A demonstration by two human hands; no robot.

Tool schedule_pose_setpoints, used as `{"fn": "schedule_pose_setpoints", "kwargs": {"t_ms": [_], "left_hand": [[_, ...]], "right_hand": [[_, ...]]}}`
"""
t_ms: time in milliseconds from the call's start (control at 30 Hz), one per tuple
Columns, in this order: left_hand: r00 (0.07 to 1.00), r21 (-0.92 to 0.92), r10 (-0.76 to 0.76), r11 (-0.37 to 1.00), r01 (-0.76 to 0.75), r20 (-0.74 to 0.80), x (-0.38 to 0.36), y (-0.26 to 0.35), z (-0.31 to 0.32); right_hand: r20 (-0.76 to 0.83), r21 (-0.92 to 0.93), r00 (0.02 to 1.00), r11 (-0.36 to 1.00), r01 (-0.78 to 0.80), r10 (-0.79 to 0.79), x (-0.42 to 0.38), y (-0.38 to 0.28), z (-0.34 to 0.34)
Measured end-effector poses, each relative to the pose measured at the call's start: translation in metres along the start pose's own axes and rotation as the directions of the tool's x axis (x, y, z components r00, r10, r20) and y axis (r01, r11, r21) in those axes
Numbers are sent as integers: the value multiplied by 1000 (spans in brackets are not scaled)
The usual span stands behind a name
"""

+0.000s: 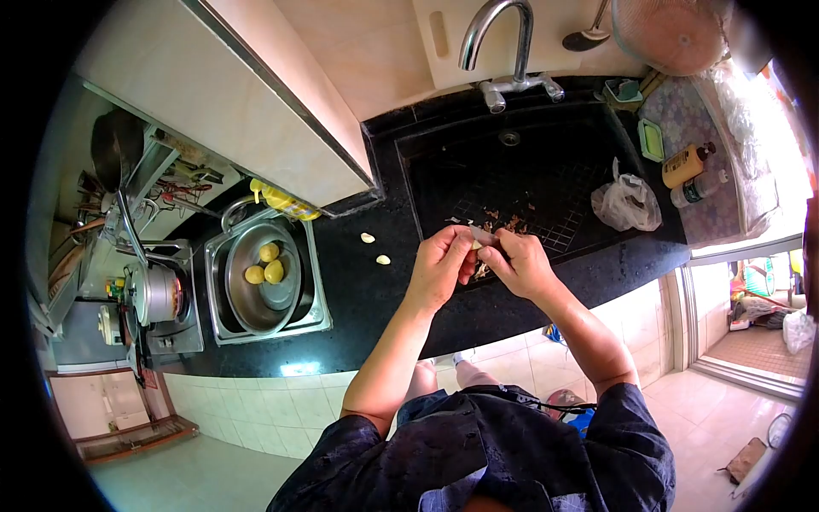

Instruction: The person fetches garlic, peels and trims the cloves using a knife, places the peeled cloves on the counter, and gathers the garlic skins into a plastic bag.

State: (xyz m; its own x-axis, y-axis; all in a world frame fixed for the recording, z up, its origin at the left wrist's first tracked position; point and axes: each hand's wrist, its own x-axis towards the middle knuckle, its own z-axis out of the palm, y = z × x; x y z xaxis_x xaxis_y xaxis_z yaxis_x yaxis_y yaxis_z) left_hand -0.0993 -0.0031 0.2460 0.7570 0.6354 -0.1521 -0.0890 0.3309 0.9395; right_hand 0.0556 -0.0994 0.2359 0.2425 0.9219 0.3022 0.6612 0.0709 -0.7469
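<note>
Over the front edge of the dark sink [409, 183], my left hand [439, 266] pinches a small pale garlic clove [475, 245] between thumb and fingertips. My right hand [526, 266] is closed around a small knife, its blade [484, 235] lying against the clove. Most of the knife's handle is hidden by the fingers. On the black counter left of my hands lie two pale peeled cloves [368, 238]. Brownish peel scraps [515, 224] are scattered in the sink just beyond my fingers.
At left, a metal basin [235, 290] with several yellow potatoes [274, 271] stands in a steel sink [321, 311]. A pot [155, 294] sits farther left. A curved faucet [522, 43] rises behind; a white plastic bag [627, 205] and bottles [682, 166] are at right.
</note>
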Motion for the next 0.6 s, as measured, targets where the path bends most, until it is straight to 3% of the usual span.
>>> {"fn": "schedule_pose_setpoints", "kwargs": {"t_ms": [267, 367, 600], "left_hand": [[998, 0, -4, 1000, 4, 60, 1, 9, 4], [998, 1, -32, 999, 32, 53, 1, 6, 3], [999, -44, -10, 999, 11, 41, -1, 4, 1]], "right_hand": [[-60, -74, 996, 996, 57, -61, 3, 4, 0], [-44, 4, 994, 995, 96, -96, 7, -4, -5], [-97, -91, 985, 987, 136, -144, 4, 3, 2]]}}
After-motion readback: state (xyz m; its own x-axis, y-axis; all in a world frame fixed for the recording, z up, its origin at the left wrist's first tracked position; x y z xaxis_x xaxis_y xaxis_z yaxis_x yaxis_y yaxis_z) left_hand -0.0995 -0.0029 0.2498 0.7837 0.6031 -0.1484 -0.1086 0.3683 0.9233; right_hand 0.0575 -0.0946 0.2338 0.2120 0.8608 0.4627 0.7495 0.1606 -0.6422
